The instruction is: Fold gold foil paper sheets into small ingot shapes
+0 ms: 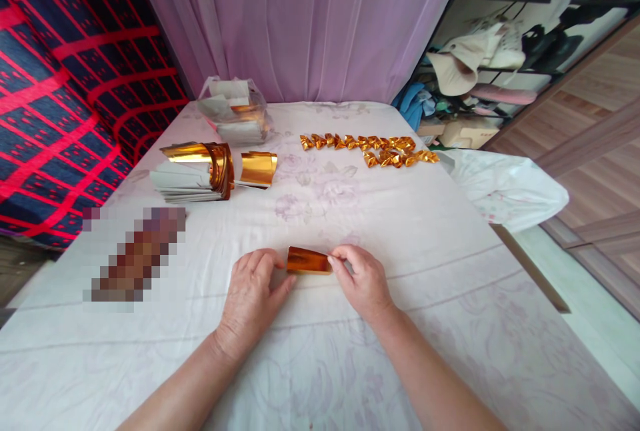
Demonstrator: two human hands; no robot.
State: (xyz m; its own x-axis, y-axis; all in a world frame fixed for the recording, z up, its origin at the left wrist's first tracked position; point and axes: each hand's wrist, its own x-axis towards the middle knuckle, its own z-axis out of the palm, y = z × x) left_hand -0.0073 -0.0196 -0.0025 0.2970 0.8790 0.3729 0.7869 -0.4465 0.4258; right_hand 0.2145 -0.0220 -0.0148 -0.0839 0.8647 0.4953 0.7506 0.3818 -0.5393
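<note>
Your left hand (253,291) and right hand (363,281) both pinch a gold sheet (309,261) lying flat on the white cloth (350,364) just in front of you, left fingers curled at its near-left end, right thumb and forefinger nipping its right edge. It looks only partly folded, I'd say, while a row of folded gold pieces (370,149) waits finished at the far side. There's plenty left, judging by the stack (197,172) of unfolded sheets at far left and the bag (235,111) behind it.
</note>
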